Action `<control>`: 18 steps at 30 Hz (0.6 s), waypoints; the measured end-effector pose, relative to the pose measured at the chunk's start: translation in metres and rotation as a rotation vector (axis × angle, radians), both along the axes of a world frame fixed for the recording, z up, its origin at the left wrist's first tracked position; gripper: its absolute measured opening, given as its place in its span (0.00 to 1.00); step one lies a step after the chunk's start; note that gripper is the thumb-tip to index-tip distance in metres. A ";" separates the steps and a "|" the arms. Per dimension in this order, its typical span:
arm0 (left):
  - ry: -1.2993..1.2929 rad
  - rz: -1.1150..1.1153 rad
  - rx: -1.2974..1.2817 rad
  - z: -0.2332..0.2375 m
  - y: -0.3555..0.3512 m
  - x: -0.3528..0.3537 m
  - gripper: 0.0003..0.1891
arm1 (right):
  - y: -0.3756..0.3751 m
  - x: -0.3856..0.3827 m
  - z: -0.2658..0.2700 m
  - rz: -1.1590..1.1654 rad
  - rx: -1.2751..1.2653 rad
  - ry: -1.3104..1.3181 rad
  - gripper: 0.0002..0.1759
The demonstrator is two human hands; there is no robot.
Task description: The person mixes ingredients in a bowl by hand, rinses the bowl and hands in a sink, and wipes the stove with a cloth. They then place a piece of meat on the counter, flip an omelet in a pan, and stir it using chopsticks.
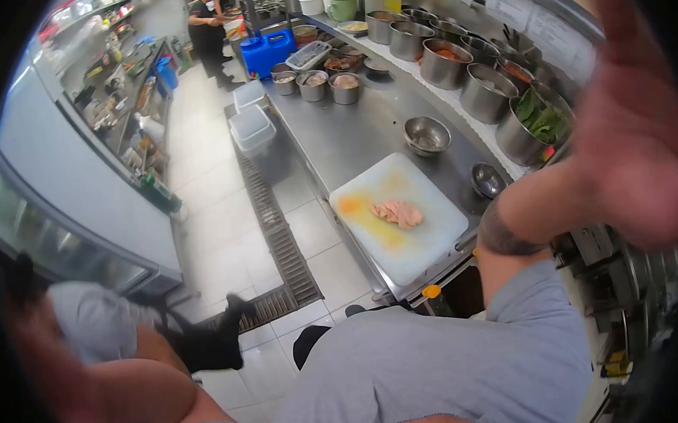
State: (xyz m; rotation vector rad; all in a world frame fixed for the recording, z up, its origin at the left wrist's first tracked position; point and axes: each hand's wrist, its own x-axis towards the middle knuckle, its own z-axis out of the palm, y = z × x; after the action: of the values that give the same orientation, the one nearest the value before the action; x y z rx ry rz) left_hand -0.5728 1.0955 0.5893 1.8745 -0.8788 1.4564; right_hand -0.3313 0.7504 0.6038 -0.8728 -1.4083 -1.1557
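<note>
Printed sheets [510,15] hang on the wall at the upper right of the frame (the lettering is too small and blurred to read). The right hand [634,134] is raised at the right edge, blurred; its palm looks open, with one digit stretched upward (the other fingers cannot be made out), and nothing shows in its grasp. The left hand [55,375], at the lower left, is a dark blur, so its state cannot be told. Well apart from both, the raw meat [398,213] lies on a white cutting board [429,240] stained yellow and orange. The board rests on the steel desk [377,123], near two metal bowls (one [427,136] beyond it, one [488,181] to its right). Metal pots [490,93] line the shelf above; a blue container [268,54] stands at the far end.
</note>
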 end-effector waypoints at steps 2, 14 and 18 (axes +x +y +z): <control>-0.064 -0.059 0.035 0.013 0.026 0.008 0.33 | 0.013 -0.024 0.028 -0.134 0.031 -0.254 0.20; -0.075 -0.394 0.039 0.007 0.209 0.102 0.32 | 0.183 -0.125 0.062 -0.691 -0.297 -0.498 0.17; -0.057 -0.442 -0.025 -0.014 0.229 0.147 0.32 | 0.213 -0.119 0.070 -0.774 -0.355 -0.541 0.16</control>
State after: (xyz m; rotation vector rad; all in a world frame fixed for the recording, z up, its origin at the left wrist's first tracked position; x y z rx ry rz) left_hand -0.4262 1.3242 0.5757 1.5015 -1.2056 1.2414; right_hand -0.4505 0.9638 0.6740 -1.5155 -1.8089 -1.8519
